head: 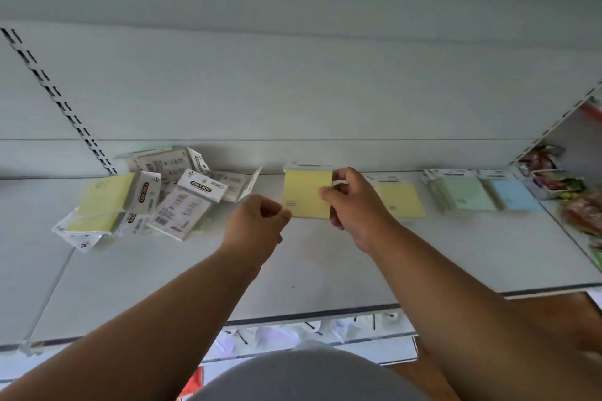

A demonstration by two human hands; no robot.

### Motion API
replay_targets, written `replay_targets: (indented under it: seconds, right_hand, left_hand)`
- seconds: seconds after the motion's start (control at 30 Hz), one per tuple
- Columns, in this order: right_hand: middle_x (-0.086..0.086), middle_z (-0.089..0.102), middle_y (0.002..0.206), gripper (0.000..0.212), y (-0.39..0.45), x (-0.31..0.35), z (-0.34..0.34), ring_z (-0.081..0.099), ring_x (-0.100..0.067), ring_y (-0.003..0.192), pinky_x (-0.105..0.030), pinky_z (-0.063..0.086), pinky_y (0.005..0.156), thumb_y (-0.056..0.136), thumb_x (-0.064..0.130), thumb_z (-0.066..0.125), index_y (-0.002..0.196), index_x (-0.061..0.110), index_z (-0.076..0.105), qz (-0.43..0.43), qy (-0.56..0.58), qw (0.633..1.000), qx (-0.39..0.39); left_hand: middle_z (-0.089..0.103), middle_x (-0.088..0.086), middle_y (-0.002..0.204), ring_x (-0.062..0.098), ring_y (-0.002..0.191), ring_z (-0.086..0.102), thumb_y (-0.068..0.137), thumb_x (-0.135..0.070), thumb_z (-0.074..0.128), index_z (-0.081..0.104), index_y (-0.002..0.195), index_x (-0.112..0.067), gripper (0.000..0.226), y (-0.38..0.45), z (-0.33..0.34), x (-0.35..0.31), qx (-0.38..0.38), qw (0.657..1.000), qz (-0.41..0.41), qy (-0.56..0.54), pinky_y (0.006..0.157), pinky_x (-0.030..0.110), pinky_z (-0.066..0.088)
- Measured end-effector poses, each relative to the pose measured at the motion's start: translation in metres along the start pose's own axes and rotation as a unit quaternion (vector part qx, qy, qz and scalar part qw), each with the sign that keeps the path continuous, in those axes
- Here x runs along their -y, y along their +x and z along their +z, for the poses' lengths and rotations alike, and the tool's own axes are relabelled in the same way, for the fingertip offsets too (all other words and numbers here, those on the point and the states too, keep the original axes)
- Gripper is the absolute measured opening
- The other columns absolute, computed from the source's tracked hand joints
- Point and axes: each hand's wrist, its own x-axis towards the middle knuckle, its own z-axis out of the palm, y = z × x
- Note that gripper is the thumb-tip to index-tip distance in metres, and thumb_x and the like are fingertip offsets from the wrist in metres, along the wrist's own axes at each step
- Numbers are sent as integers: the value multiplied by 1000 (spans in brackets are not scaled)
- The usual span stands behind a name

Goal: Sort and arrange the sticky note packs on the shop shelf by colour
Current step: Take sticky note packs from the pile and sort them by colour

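while the right grip (pixel 350 205) pinches a yellow pack (pixel 306 194), the left grip (pixel 260 221) curls.

The front part of the white shelf (pixel 325 270) is bare and open for a hand to pass. At the back left, a loose heap of sticky note packs (pixel 156 195) blocks the way. At the back right lie a yellow pack (pixel 402 200), a green pack (pixel 462 194) and a blue pack (pixel 513 194), close together. Packets of goods (pixel 553 179) stand beyond the right divider.

A yellow pack (pixel 306 194) stands upright mid-shelf, a jumbled heap of packs (pixel 143 195) lies to its left, and flat to its right — yellow (pixel 402 200), green (pixel 464 194), blue (pixel 513 194).
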Motion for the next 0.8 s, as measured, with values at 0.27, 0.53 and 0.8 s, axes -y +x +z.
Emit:
replay_targets:
  seconds: [0.27, 0.53, 0.8]
  right_hand:
    - [-2, 63, 86, 25, 34, -28, -132, 61, -25, 83, -41, 53, 79, 83, 40, 69, 86, 16, 61, -1, -259, 962, -86]
    - [-7, 63, 95, 35, 66, -43, -162, 60, -30, 93, -31, 39, 68, 85, 46, 63, 93, 14, 56, -20, -445, 894, -47]
    - [-5, 64, 94, 23, 45, -38, -145, 59, -29, 91, -33, 44, 68, 90, 37, 55, 95, 14, 55, -149, -427, 891, -34]
  left_hand:
    - [64, -8, 85, 14, 73, 63, 82, -30, 69, 59, 91, -25, 14, -7, 130, -46, 64, 990, 41, 120, 63, 28, 53]
    - [62, -9, 84, 15, 78, 60, 83, -42, 65, 58, 88, -26, 18, -5, 180, -57, -3, 971, 36, 234, 64, 26, 46]
    - [62, -12, 90, 12, 82, 58, 86, -34, 59, 61, 104, -26, 20, -23, 171, -49, -74, 971, 52, 222, 69, 25, 44]
